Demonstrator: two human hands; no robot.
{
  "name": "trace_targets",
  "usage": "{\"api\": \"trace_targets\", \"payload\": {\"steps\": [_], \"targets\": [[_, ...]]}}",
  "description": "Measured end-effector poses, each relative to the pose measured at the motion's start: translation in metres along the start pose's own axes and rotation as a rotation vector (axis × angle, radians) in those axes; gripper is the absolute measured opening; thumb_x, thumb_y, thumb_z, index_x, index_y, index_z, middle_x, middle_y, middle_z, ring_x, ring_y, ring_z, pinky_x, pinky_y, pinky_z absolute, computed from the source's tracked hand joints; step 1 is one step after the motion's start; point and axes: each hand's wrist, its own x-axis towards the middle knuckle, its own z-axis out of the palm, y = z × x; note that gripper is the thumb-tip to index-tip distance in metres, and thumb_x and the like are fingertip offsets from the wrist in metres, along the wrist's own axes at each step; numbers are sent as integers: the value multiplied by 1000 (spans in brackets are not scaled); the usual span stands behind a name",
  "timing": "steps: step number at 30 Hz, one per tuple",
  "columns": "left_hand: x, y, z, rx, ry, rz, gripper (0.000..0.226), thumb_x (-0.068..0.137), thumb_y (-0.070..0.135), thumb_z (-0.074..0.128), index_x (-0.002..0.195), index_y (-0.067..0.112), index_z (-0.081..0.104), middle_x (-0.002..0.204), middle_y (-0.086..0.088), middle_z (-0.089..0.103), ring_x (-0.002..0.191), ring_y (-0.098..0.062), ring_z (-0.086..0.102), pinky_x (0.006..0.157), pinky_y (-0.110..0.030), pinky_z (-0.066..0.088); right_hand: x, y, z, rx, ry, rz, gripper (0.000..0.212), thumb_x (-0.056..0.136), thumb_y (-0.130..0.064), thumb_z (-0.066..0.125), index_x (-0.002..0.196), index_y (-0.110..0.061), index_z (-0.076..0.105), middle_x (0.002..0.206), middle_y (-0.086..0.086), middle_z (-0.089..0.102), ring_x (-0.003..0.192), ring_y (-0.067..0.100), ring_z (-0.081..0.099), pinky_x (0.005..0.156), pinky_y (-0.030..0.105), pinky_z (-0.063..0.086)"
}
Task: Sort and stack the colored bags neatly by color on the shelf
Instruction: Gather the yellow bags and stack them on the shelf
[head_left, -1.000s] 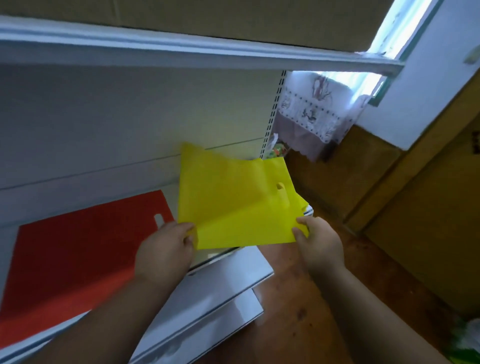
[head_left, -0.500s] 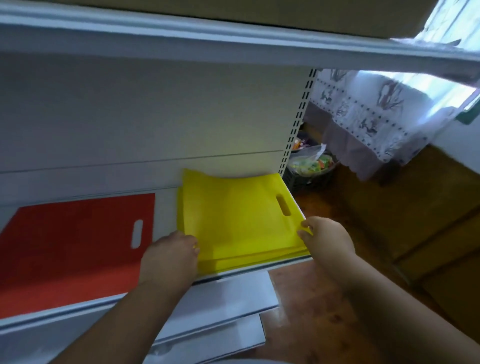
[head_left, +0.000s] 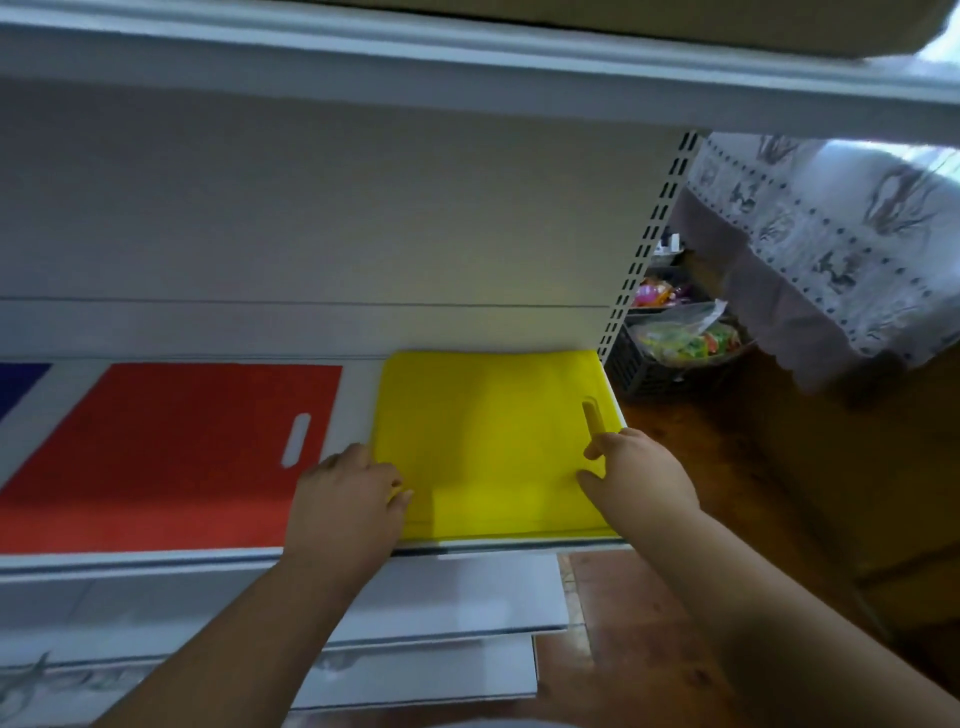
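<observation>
Yellow bag (head_left: 488, 441) now lies flat at the shelf's (head_left: 208, 558) right end, no longer lifted. Left hand (head_left: 345, 506) and right hand (head_left: 639, 480) press its front corners, fingers loosely spread. Yellow stack's basically done.

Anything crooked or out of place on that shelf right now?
Nothing stands out. The yellow bags lie flat and squared at the shelf's right end, the red bags flat beside them; both hands rest on the yellow stack's front corners.

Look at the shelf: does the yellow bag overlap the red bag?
No, the yellow bag lies apart from the red bag, with a bare strip of white shelf between them.
</observation>
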Motion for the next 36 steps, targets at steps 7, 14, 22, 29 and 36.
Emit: {"api": "trace_targets", "payload": {"steps": [7, 14, 22, 29, 36], "targets": [[-49, -63, -23, -198, 189, -61, 32, 80, 37, 55, 102, 20, 72, 81, -1, 59, 68, -29, 60, 62, -35, 50, -12, -129, 6, 170, 95, -318, 36, 91, -39, 59, 124, -25, 62, 113, -1, 59, 101, 21, 60, 81, 32, 50], [-181, -233, -83, -210, 284, -416, 42, 82, 25, 75, 123, 22, 64, 75, 11, 56, 60, -11, 48, 57, -27, 41, -75, -344, 49, 353, 54, -655, 34, 91, -27, 59, 125, -25, 60, 104, -3, 60, 90, 11, 58, 85, 26, 43], [-314, -395, -157, -144, 339, -736, 45, 92, 40, 58, 136, 33, 50, 91, 20, 57, 73, -1, 54, 61, -18, 41, -153, -582, 85, 535, -48, -958, 43, 93, -27, 58, 135, -26, 53, 102, -10, 55, 77, 6, 49, 75, 27, 42], [-345, -505, -169, -114, 363, -901, 29, 94, 39, 57, 122, 34, 60, 86, 23, 48, 70, 5, 49, 59, -12, 35, -165, -711, 117, 538, -159, -1037, 32, 95, -31, 56, 127, -29, 58, 97, -12, 56, 78, 6, 54, 72, 28, 47], [-366, -619, -200, -54, 352, -1039, 38, 95, 43, 53, 133, 42, 49, 91, 22, 52, 76, 2, 52, 65, -17, 49, -175, -887, 146, 582, -194, -1223, 26, 93, -31, 59, 118, -25, 66, 85, -10, 63, 74, 12, 58, 65, 27, 46]]}}
